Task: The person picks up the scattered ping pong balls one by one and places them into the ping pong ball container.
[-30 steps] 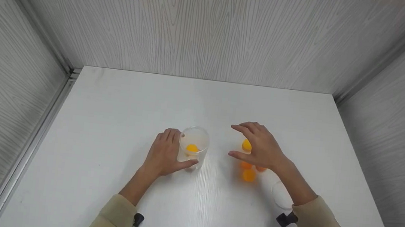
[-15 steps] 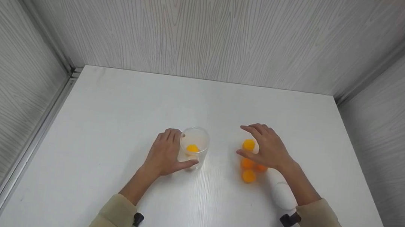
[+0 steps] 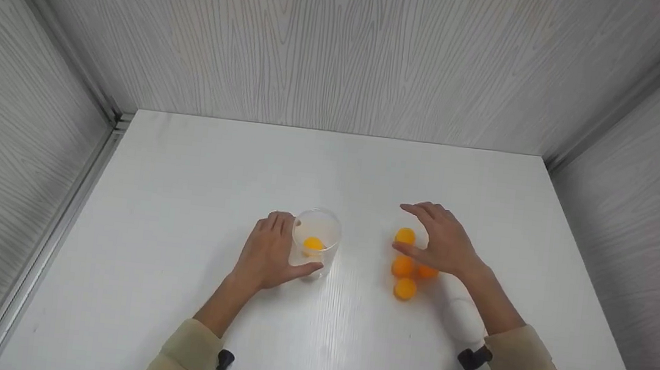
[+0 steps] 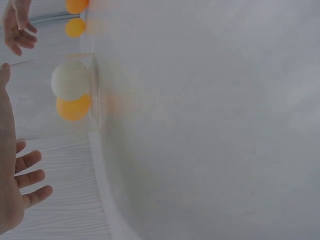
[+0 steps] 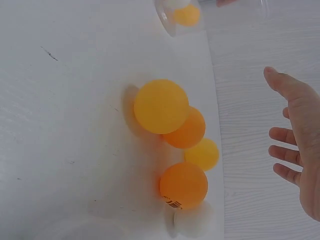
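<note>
A clear plastic cup (image 3: 326,264) stands upright with my left hand (image 3: 266,251) around its left side, thumb across the front and fingers behind. Inside are a yellow ping-pong ball (image 4: 73,108) and a white ping-pong ball (image 4: 70,81). To the right, my right hand (image 3: 443,241) hovers over loose ping-pong balls, thumb and fingers apart, holding nothing. Below it are a far yellow ball (image 3: 405,236), a near yellow ball (image 3: 405,288), an orange ball (image 3: 402,266) and another orange ball (image 5: 183,185). A second white ball (image 5: 194,220) shows in the right wrist view.
A pale round disc, perhaps a lid (image 3: 463,321), lies partly beneath the right forearm. The white tabletop (image 3: 234,163) meets wood-grained panels (image 3: 344,45) at the back and sides.
My right hand has moved right, away from the cup, and now hovers nearer the loose balls. The left hand and the cup have stayed put.
</note>
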